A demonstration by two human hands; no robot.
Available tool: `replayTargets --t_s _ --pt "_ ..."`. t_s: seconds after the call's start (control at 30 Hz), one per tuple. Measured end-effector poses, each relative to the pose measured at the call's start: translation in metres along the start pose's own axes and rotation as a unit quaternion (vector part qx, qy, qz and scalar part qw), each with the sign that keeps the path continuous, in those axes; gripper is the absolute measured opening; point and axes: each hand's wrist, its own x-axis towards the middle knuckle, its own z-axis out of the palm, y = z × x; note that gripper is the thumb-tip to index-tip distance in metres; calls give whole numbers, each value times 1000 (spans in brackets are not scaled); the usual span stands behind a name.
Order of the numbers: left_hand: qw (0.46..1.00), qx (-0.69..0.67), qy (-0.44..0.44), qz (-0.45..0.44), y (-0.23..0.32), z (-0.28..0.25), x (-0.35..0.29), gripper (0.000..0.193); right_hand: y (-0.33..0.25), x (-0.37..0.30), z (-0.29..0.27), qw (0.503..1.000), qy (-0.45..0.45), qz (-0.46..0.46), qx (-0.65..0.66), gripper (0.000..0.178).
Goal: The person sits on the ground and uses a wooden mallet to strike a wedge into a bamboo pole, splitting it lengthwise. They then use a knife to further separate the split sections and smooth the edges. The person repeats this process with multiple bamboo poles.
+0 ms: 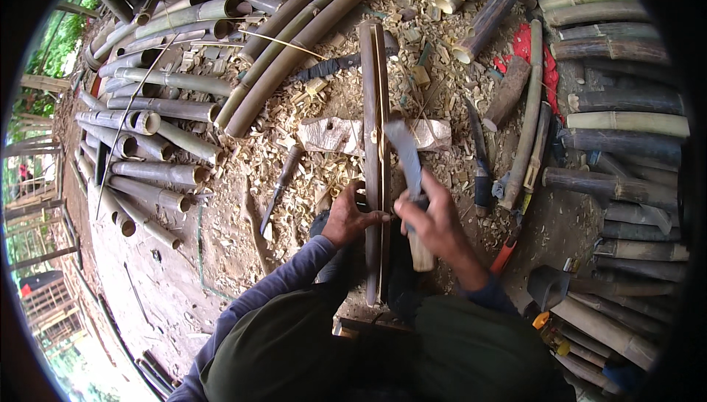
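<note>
A long brown bamboo pole (372,100), with a lengthwise split or groove showing pale inside, runs away from me between my legs. Its middle rests across a pale, chipped wooden block (320,135). From the left side my left hand (349,214) grips the pole, thumb lying over it. My right hand (440,221) is closed around a knife (406,159) with a broad grey blade, slightly blurred, and a light wooden handle. The blade points away from me, just right of the pole; whether it touches the pole I cannot tell.
Wood chips cover the ground. A wooden-handled knife (286,170) lies left of the pole, and a dark-bladed tool (480,166) lies right. Cut bamboo (166,107) is piled at left, more bamboo (626,122) at right. A red cloth (524,42) and an orange-handled tool (505,254) lie to the right.
</note>
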Motion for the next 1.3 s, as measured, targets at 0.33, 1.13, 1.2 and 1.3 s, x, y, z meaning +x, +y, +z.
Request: replayTargets --t_s 0.33,1.13,1.2,1.3 --pt "987 155 -10 -46 4 5 0 71 55 -16 4 993 -23 46 -107 43" --pt "989 70 -98 -81 8 -2 -18 72 35 17 7 977 35 -58 -201 36" --pt "986 108 -101 -82 5 0 -17 76 28 34 4 977 29 -69 -199 36" --pt "987 120 -79 -71 9 3 -16 78 21 23 2 994 0 20 -107 36"
